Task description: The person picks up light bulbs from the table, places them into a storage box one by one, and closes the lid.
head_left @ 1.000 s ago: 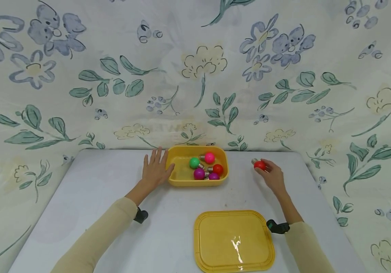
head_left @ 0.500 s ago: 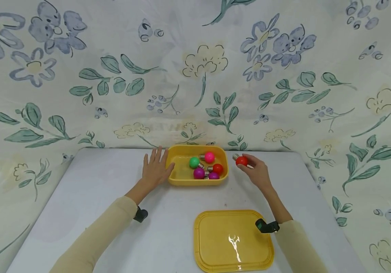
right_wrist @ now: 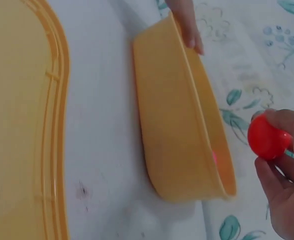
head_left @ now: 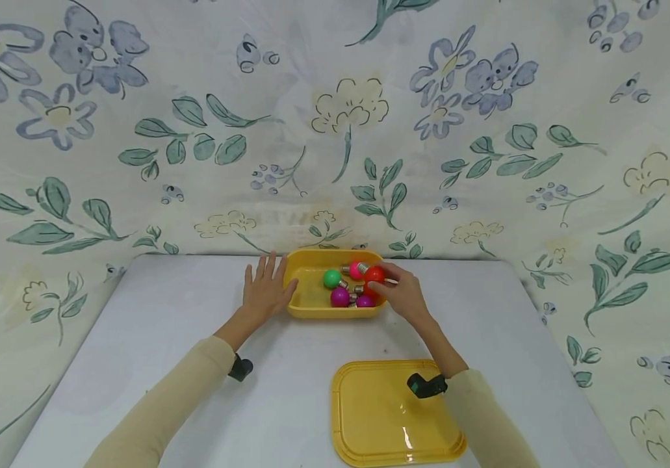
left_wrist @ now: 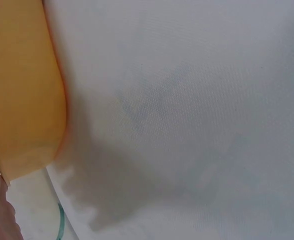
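Observation:
Fingers spread and straight, my left hand (head_left: 262, 292) rests at the left rim of a yellow plastic tub (head_left: 335, 313). My right hand (head_left: 406, 294) pinches a red toy light bulb (head_left: 374, 275) over the tub's right end, its silver screw base tilted up and left. In the right wrist view the bulb (right_wrist: 266, 137) sits between thumb and fingers, apart from the tub wall. Inside the tub lie a green bulb (head_left: 331, 279), a pink bulb (head_left: 356, 270) and two purple bulbs (head_left: 340, 298). The held bulb and hand hide another red one there.
A yellow lid (head_left: 396, 416) lies flat on the white table (head_left: 288, 390), below my right forearm. Behind the table's far edge hangs a floral cloth (head_left: 288, 130). The left wrist view shows mostly white tabletop and the tub's side (left_wrist: 27, 90).
My right hand has carried the red bulb leftward, from the table right of the tub to above its right end. The left hand has stayed at the tub's left rim.

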The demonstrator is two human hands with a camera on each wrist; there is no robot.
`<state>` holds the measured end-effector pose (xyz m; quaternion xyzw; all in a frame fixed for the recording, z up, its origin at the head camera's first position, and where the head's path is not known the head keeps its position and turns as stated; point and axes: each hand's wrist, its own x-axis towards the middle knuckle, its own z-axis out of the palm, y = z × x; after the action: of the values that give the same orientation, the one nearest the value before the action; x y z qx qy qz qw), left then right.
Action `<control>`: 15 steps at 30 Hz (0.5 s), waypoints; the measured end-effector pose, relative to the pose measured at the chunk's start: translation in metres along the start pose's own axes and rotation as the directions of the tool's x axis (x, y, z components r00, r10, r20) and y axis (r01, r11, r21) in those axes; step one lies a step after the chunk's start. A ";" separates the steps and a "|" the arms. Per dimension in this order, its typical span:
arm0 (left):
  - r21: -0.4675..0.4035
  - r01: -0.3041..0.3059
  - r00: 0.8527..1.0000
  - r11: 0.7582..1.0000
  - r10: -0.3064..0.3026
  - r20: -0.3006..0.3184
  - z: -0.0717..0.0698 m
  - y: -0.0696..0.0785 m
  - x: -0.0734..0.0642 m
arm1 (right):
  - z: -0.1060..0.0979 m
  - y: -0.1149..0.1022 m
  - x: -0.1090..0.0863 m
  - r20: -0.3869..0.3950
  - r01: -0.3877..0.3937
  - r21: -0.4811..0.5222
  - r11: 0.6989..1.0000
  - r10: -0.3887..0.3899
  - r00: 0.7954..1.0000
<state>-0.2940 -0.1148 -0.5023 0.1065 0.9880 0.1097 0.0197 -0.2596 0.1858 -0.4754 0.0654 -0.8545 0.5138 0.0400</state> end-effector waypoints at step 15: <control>0.040 0.006 1.000 0.999 -0.007 0.014 -0.001 0.000 0.000 | 0.052 -0.010 0.011 0.049 0.090 -0.014 0.996 -0.089 0.995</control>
<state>-0.2944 -0.1151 -0.5018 0.1043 0.9902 0.0893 0.0249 -0.2691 0.1344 -0.4897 0.1157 -0.8555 0.5028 0.0430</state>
